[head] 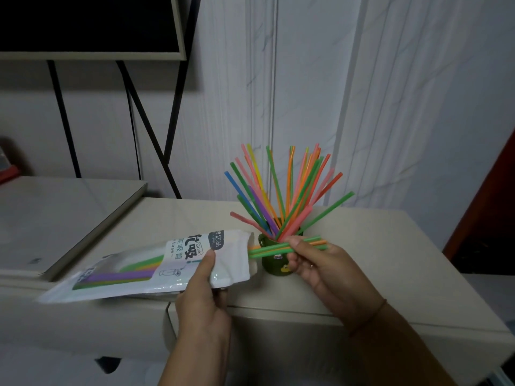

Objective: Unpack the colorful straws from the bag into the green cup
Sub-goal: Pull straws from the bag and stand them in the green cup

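Green and orange plastic straws, a small bunch: your right hand pinches them between thumb and fingertips, their far ends still inside the bag's open mouth. White printed plastic straw bag: your left hand clamps it near the mouth, thumb on top, more straws visible inside beyond your thumb. Dark green cup: upright on the beige cabinet top, just behind your right fingertips, holding a fanned spray of multicoloured straws.

Left hand gripping bag, right hand pinching straws beside green cup
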